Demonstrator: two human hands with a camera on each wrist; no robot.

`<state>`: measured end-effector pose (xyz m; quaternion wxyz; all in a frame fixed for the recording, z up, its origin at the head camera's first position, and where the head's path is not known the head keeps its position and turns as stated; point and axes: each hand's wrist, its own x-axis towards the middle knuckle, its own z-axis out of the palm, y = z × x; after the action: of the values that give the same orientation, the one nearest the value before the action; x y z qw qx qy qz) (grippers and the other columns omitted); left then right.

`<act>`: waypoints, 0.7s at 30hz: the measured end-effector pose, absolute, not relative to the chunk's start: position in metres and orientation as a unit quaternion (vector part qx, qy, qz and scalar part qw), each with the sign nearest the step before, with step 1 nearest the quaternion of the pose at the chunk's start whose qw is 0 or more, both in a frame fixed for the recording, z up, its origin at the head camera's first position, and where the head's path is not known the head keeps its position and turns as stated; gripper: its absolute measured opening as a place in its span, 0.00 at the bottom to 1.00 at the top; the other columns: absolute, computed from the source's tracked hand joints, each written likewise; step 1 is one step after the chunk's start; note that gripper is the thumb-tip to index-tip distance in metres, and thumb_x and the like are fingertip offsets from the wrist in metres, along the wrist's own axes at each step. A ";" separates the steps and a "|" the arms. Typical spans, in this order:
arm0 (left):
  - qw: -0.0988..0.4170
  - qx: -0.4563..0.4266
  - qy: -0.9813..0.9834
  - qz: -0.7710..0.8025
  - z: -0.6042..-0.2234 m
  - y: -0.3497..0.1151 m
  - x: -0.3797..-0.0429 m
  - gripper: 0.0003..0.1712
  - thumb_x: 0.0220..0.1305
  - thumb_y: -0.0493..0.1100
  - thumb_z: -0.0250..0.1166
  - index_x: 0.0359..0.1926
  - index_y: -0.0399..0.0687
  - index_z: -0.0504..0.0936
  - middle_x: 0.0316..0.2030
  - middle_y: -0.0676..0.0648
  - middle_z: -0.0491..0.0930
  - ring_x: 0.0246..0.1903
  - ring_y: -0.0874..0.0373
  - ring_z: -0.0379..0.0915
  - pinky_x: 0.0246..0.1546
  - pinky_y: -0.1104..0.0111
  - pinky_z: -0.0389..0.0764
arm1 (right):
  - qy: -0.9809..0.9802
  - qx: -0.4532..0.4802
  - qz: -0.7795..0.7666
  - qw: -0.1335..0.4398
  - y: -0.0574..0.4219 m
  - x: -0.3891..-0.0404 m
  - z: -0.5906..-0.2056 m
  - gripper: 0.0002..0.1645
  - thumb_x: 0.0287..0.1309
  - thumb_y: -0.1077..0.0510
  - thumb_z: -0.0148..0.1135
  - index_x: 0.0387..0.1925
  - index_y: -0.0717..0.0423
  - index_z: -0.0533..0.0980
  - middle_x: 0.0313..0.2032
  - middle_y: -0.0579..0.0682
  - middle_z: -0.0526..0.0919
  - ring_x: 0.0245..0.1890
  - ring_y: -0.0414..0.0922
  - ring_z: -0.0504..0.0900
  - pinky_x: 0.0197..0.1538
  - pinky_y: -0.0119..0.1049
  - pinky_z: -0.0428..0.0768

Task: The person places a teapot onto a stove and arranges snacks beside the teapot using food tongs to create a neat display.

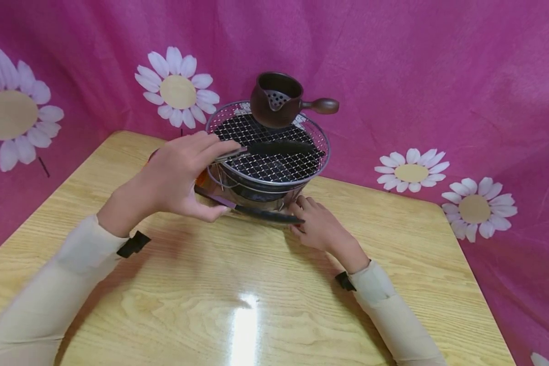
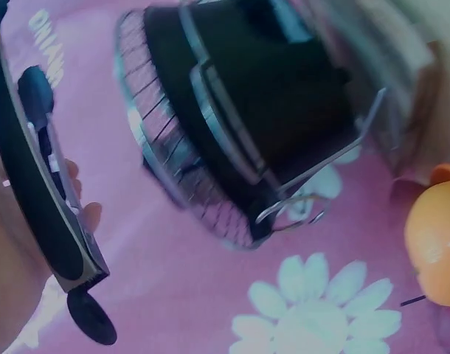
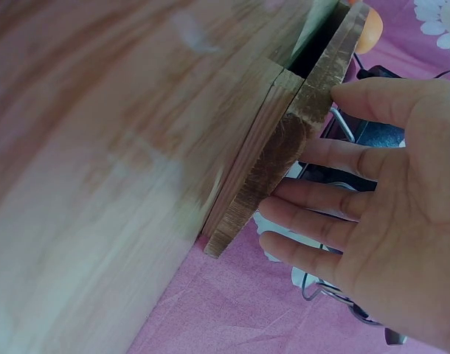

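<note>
My left hand (image 1: 183, 170) holds black-tipped tongs (image 1: 281, 148), fingers along the upper arm and thumb at the lower one. The arms are spread wide, the upper overlapping the round wire-mesh grill (image 1: 274, 165) in the head view. The left wrist view shows the tongs' black handle (image 2: 33, 177) beside the stove (image 2: 262, 96). My right hand (image 1: 317, 223) is low at the stove's front, by the tip of the lower arm. In the right wrist view, its straight fingers (image 3: 313, 210) are at the edge of a brown wooden board (image 3: 262, 162).
A dark brown side-handled pot (image 1: 274, 109) stands on the back of the mesh. An orange (image 2: 439, 243) sits left of the stove, mostly hidden in the head view. Pink flowered cloth (image 1: 370, 76) hangs behind the wooden table (image 1: 201, 290).
</note>
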<state>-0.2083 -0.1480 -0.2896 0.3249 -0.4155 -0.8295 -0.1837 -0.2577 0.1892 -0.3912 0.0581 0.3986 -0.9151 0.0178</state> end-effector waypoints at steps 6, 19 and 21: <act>0.326 -0.353 -0.853 -0.202 -0.272 -0.165 -0.205 0.54 0.34 0.62 0.80 0.66 0.49 0.74 0.47 0.43 0.78 0.44 0.51 0.73 0.34 0.58 0.80 | -0.919 0.392 0.018 0.049 0.188 -0.258 -0.391 0.12 0.67 0.51 0.60 0.44 0.55 0.77 0.48 0.58 0.76 0.47 0.55 0.76 0.51 0.52 0.80; 0.239 -0.202 -0.914 -0.256 -0.247 -0.208 -0.200 0.55 0.37 0.54 0.84 0.70 0.54 0.73 0.59 0.44 0.78 0.56 0.47 0.68 0.53 0.40 0.75 | -0.917 0.394 0.020 0.051 0.187 -0.256 -0.390 0.15 0.67 0.51 0.61 0.47 0.57 0.75 0.47 0.59 0.76 0.50 0.57 0.77 0.52 0.54 0.80; 0.237 -0.190 -0.916 -0.264 -0.247 -0.215 -0.200 0.56 0.38 0.53 0.85 0.72 0.55 0.72 0.59 0.43 0.78 0.56 0.45 0.68 0.56 0.38 0.74 | -0.918 0.393 0.022 0.049 0.187 -0.256 -0.389 0.14 0.67 0.51 0.60 0.47 0.56 0.75 0.47 0.59 0.76 0.50 0.57 0.77 0.52 0.54 0.79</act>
<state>-0.1998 -0.2152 -0.2466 0.2367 -0.1896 -0.9156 -0.2640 -0.2556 0.1873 -0.3892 0.0485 0.3933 -0.9179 0.0222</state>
